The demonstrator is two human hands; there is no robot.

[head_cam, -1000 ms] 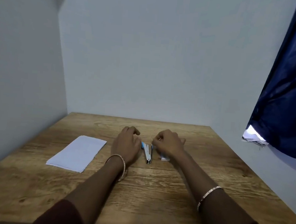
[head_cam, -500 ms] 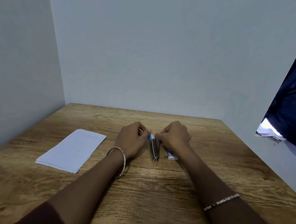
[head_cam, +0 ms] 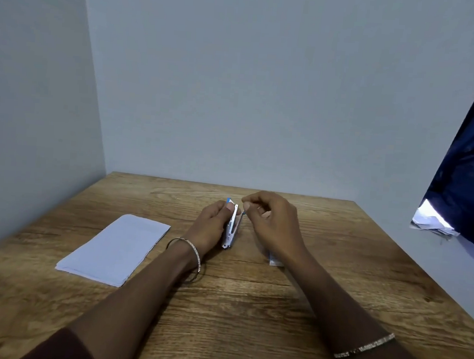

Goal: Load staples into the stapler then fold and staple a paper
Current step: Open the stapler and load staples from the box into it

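Paper [head_cam: 116, 248] is stacked left of the stapler [head_cam: 231, 229]. Stapler, silver with blue tip, is gripped by the left hand [head_cam: 211, 228]; something thin is pinched by the right hand [head_cam: 274, 224] beside it.

Back wall [head_cam: 265, 83]: standing plain and pale blue-grey, meeting the far edge of the table.
Left wall [head_cam: 34, 95]: running in the same pale colour, joining the back wall at a corner and lying slightly in shadow.
Table [head_cam: 249, 306]: spreading across the lower view, showing brown wood grain with knots and long streaks.
Curtain [head_cam: 472, 167]: hanging dark navy at the right edge, draping down in folds.
Gap under the curtain [head_cam: 431, 218]: letting in a bright patch of white light at the curtain's lower corner.
Light: falling soft and dim over the walls and table.
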